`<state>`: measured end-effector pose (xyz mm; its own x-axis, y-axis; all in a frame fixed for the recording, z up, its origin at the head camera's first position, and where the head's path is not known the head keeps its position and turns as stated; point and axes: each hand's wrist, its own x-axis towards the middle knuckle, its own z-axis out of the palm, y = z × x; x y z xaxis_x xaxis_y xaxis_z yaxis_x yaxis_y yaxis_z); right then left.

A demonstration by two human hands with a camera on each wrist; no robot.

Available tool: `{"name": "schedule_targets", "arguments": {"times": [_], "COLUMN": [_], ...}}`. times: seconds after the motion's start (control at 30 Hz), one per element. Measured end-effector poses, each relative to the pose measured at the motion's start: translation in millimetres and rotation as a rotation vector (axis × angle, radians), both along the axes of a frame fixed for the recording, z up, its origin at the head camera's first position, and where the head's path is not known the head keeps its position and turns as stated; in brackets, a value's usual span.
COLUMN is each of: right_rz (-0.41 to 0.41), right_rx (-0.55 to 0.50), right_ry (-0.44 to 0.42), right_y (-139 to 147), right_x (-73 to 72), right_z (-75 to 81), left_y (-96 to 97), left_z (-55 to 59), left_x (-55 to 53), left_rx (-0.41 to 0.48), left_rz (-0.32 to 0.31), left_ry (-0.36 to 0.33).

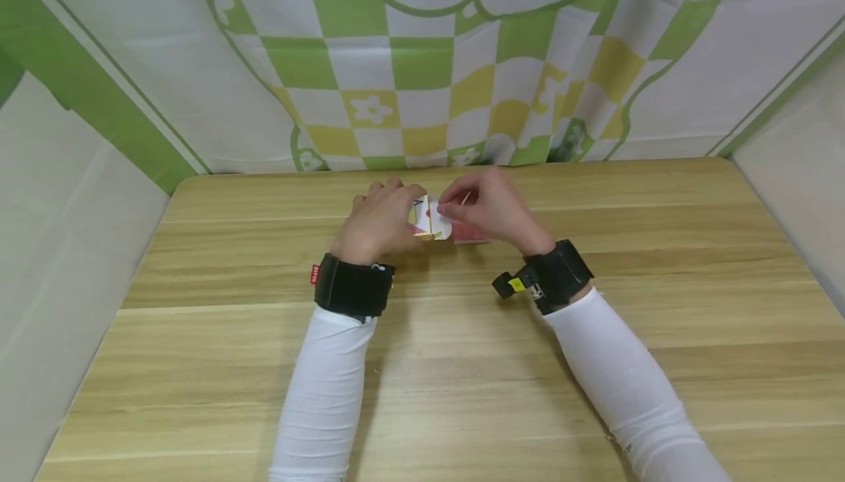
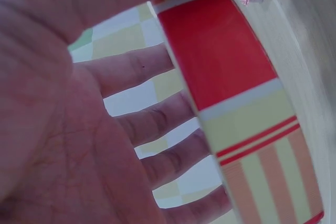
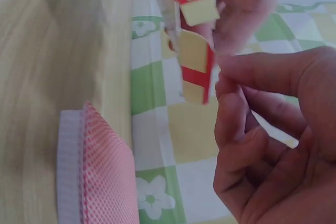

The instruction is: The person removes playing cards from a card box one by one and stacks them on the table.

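A card box, with red, cream and striped sides, is in my left hand. The left thumb lies along one edge, and the fingers reach round the other side. At the end of the box stands its opened flap, which looks white in the head view. My right hand has thumb and forefinger pinched together at the flap's edge; its other fingers are curled. Under the right hand, a deck of red-patterned cards rests on the table. The inside of the box is hidden.
The wooden table spreads out before me. Along its back edge hangs a green, white and yellow checked curtain. Pale walls stand at both sides. A black band is strapped round each wrist.
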<state>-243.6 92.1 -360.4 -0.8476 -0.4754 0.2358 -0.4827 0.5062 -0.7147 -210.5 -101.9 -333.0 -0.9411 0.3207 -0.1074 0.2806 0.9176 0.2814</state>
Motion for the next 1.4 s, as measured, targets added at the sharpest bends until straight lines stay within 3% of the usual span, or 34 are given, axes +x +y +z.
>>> {"name": "schedule_targets", "arguments": {"times": [0.2, 0.5, 0.77, 1.17, 1.3, 1.4], "right_rz": [0.031, -0.107, -0.123, -0.155, -0.186, -0.150], "right_rx": [0.009, 0.089, 0.158, 0.226, 0.240, 0.245], "right_ry": [-0.035, -0.173, -0.205, -0.302, -0.265, -0.152], "right_y": [-6.6, -11.6, -8.5, 21.7, 26.9, 25.5], "right_x": [1.2, 5.0, 4.4, -3.0, -1.1, 1.1], "right_z": [-5.7, -11.4, -4.7, 6.6, 13.7, 19.5], "left_y": [2.0, 9.4, 7.0, -5.5, -6.1, -6.0], "left_z": [0.3, 0.3, 0.5, -0.7, -1.1, -1.0], "left_x": [-0.7, 0.0, -0.7, -1.9, -2.1, -1.9], "left_rx": [0.018, 0.012, 0.042, 0.065, 0.068, 0.061], "left_rz": [-0.016, -0.057, -0.053, -0.011, -0.006, -0.003], "left_ry": [0.032, 0.062, 0.084, 0.072, 0.064, 0.057]}}
